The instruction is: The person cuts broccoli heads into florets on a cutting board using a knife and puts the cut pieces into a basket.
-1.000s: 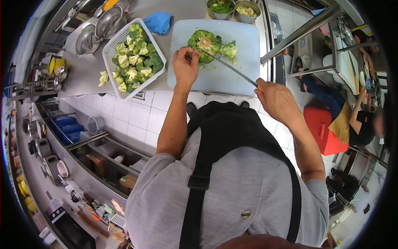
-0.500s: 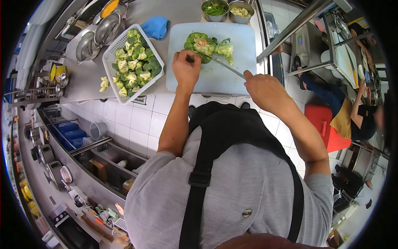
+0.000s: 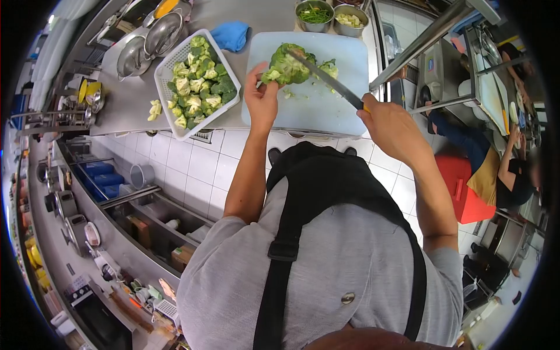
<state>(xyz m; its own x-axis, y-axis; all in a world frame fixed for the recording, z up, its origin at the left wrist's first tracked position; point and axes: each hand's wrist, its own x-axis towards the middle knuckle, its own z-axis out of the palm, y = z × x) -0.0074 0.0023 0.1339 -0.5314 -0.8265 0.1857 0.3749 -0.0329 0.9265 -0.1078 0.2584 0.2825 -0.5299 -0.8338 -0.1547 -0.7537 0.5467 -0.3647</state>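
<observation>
A green broccoli head (image 3: 287,69) rests tilted on the pale cutting board (image 3: 344,114). My left hand (image 3: 261,96) is at its left side, thumb and fingers apart around the edge of the head. My right hand (image 3: 392,125) is closed on the yellow handle of a knife (image 3: 335,86), whose blade slants up to the left with its tip over the broccoli. A second broccoli piece (image 3: 328,69) lies behind the blade, and small scraps are scattered on the board. Left of the board stands a white basket (image 3: 234,98) of cut florets.
A blue cloth (image 3: 230,36) lies behind the basket. Two metal bowls of cut vegetables, one with greens (image 3: 314,16), stand behind the board. Metal strainers (image 3: 133,57) are at the left, near loose florets (image 3: 154,109). Another person (image 3: 513,175) is at the far right beside a red bin (image 3: 458,186).
The broccoli head has been turned so its cut stem no longer faces up. My left hand's fingers have spread, and the knife blade has risen over the head.
</observation>
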